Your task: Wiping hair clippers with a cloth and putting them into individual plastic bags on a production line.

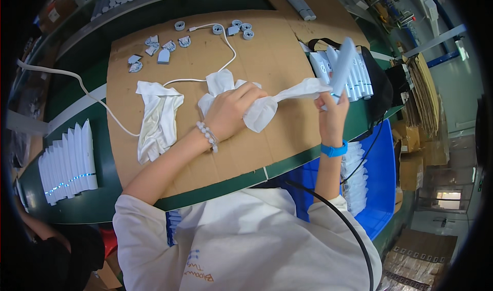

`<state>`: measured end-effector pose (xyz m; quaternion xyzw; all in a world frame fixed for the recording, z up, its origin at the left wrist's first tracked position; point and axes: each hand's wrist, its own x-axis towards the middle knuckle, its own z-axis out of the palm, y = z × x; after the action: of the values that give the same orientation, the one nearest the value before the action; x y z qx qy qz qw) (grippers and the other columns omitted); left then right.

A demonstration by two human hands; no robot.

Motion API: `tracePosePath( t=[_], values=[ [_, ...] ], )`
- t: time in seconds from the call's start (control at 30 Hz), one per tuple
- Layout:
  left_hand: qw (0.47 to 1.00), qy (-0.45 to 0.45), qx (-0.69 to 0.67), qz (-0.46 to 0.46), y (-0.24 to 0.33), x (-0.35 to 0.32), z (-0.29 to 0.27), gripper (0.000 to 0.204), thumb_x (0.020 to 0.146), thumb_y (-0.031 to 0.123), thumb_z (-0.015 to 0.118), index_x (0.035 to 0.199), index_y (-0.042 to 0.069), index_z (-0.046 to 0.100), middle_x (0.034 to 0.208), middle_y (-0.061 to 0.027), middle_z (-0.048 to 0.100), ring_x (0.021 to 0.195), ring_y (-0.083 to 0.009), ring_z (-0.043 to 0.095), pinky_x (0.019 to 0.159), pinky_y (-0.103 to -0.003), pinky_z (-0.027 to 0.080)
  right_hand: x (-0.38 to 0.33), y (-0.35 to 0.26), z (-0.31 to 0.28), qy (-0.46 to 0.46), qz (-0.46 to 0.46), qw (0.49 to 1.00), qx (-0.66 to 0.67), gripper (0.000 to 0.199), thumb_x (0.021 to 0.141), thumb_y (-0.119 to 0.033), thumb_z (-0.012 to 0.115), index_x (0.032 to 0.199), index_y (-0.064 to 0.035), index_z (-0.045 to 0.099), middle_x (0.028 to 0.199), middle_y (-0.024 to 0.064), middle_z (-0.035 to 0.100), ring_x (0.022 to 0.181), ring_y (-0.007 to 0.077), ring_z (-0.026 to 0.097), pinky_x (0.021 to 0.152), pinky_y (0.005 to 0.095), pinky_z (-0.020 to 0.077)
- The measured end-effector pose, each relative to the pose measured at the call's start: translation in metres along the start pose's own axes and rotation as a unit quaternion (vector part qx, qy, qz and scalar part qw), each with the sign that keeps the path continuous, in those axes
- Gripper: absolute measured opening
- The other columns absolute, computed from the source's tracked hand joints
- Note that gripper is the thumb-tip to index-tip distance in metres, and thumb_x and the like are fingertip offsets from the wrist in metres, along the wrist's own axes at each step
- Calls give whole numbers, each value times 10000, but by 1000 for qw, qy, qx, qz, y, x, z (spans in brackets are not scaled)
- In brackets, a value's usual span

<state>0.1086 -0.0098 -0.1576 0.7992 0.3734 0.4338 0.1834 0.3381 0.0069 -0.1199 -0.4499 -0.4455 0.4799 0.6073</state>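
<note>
My left hand (233, 111) is closed on a crumpled thin white cloth (262, 115) that lies bunched on the cardboard. A twisted strip of this cloth stretches right to my right hand (331, 110). Raised above the cardboard's right edge, that hand grips a long pale-blue casing (344, 65), tilted upright, with the cloth's end against its fingers. Close behind the casing lies a row of similar pale casings (358, 78) on a black strapped bag (377, 80). Left of my left hand lies another folded white cloth (156, 119), with yellowish stains.
A cardboard sheet (195, 49) covers the green table. On it lie small round grey parts (248, 34), broken-looking pieces (163, 57) and a white cable (231, 49). More casings (69, 160) stand at left. A blue bin (380, 188) with wrapped items is at right. Another person's arm (46, 229) shows lower left.
</note>
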Motion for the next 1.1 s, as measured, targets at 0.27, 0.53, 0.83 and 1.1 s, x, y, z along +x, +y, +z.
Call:
tracePosePath(
  t=[0.27, 0.53, 0.83, 1.1],
  values=[
    [995, -21, 22, -91, -3, -2, -10, 410, 618, 19, 665, 1014, 42, 559, 963, -106, 578, 872, -317, 569, 734, -354, 475, 21, -9, -35, 287, -331, 854, -279, 279, 781, -43, 611, 1004, 39, 464, 795, 58, 530, 574, 88, 482, 499, 219, 396],
    [973, -37, -186, -130, 30, 5, -10, 209, 721, 58, 628, 925, 35, 586, 845, -57, 597, 791, -161, 578, 683, -271, 451, -16, -4, 8, 246, -296, 867, -316, 380, 730, 18, 638, 1064, 54, 463, 889, 89, 548, 832, 130, 540, 702, 253, 453],
    [833, 46, -457, -308, 50, 23, -27, 239, 789, 164, 677, 957, 18, 590, 868, -36, 621, 773, -94, 582, 660, -244, 477, -45, 11, 63, -8, -333, 895, -296, 442, 646, 49, 674, 1063, 2, 534, 954, 146, 625, 848, 247, 631, 745, 312, 489],
    [839, -21, -427, -337, 44, 24, -42, 280, 781, 183, 672, 989, 11, 596, 907, -48, 627, 785, -97, 589, 670, -240, 476, -45, 6, 68, -42, -365, 883, -293, 469, 625, 64, 694, 1060, 5, 531, 974, 142, 629, 848, 248, 637, 750, 302, 494]
  ],
)
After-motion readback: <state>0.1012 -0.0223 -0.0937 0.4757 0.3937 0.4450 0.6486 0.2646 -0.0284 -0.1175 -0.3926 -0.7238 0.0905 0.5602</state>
